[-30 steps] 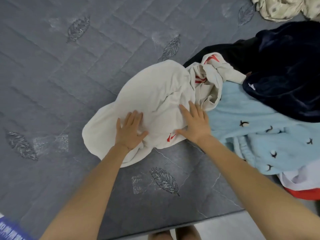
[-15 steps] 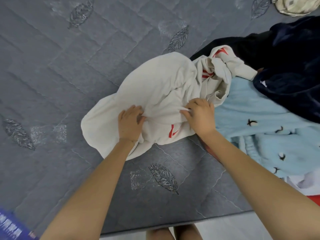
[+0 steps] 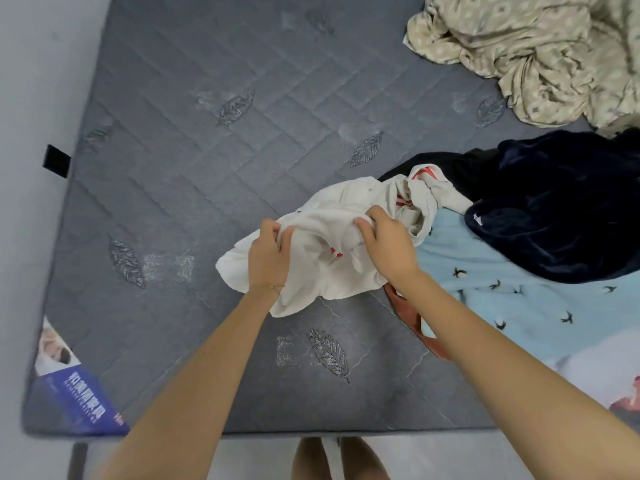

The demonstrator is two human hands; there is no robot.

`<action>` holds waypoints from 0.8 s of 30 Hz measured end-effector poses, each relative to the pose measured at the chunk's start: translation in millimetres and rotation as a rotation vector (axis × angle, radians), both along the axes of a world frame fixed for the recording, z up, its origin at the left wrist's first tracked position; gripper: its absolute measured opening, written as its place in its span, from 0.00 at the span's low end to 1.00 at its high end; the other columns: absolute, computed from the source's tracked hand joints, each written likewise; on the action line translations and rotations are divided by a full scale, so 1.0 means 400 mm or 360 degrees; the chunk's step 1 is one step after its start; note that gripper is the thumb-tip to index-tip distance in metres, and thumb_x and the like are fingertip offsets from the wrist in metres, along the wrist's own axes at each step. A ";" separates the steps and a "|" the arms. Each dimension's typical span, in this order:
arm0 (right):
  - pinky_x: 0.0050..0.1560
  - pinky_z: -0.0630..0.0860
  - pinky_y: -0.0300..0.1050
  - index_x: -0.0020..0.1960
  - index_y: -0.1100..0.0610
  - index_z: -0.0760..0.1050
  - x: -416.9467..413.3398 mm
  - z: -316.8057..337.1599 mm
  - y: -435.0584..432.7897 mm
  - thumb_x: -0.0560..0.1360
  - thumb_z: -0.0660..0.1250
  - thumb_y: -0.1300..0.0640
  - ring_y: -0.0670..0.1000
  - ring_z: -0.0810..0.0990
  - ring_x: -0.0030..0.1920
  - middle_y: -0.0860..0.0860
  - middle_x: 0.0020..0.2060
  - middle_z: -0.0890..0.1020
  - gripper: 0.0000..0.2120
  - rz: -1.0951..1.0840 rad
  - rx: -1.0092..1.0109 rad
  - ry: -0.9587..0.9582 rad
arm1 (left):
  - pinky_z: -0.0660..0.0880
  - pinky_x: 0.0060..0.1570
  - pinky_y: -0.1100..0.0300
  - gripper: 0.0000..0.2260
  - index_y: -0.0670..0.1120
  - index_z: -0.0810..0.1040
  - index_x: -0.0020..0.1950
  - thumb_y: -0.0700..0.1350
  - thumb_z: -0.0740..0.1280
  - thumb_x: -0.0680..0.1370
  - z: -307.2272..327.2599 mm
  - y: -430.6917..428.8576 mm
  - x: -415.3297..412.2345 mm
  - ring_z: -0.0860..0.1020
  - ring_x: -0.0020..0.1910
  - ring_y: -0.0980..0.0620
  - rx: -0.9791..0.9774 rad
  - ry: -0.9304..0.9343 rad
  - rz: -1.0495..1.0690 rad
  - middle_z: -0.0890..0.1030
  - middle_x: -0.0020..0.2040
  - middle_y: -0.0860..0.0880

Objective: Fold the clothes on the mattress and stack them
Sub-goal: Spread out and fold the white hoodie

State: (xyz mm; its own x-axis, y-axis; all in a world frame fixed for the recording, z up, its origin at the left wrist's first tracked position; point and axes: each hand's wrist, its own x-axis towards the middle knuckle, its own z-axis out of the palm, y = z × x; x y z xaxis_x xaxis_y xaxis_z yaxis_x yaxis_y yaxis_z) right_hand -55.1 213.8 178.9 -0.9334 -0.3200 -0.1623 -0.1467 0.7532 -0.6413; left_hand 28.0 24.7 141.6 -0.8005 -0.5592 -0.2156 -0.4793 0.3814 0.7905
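Observation:
A crumpled white garment with red marks [image 3: 332,268] lies bunched on the grey quilted mattress [image 3: 207,168], near its front edge. My left hand [image 3: 268,258] grips a fold of its cloth on the left side. My right hand [image 3: 386,244] pinches the cloth on the right, fingers curled into it. The cloth between my hands is lifted into a ridge. Right of it lie a light blue garment with small bird prints [image 3: 512,299] and a dark navy plush garment [image 3: 561,206].
A beige patterned sheet [image 3: 540,50] is heaped at the far right corner. A red-brown strip of cloth [image 3: 412,320] shows under my right forearm. A blue label [image 3: 76,407] covers the mattress's near left corner. A wall runs along the left.
My hands went from lying flat on the white garment to curling into its cloth and gathering it up. The view has pulled back and shows more of the mattress.

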 end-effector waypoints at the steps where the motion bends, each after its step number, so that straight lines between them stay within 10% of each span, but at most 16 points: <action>1: 0.37 0.69 0.51 0.48 0.60 0.69 0.009 0.026 -0.001 0.83 0.58 0.51 0.56 0.75 0.37 0.53 0.34 0.75 0.13 -0.0006 -0.0024 0.0004 | 0.65 0.33 0.57 0.11 0.44 0.68 0.45 0.51 0.61 0.82 0.032 -0.001 0.005 0.68 0.29 0.58 -0.0021 0.0013 0.0005 0.69 0.31 0.53; 12: 0.35 0.63 0.39 0.36 0.54 0.65 0.049 0.368 -0.064 0.82 0.60 0.51 0.45 0.69 0.33 0.47 0.32 0.71 0.17 -0.0079 -0.0369 0.0156 | 0.68 0.36 0.51 0.14 0.44 0.67 0.42 0.51 0.63 0.81 0.387 -0.028 0.064 0.69 0.32 0.48 -0.0189 0.0363 0.0049 0.69 0.30 0.54; 24: 0.33 0.59 0.47 0.34 0.54 0.55 0.172 0.704 -0.168 0.82 0.58 0.48 0.47 0.61 0.30 0.47 0.29 0.62 0.21 -0.0209 -0.0584 0.0346 | 0.61 0.33 0.59 0.17 0.52 0.62 0.34 0.50 0.65 0.80 0.744 -0.169 0.124 0.63 0.32 0.56 -0.0347 0.0794 -0.0151 0.67 0.30 0.52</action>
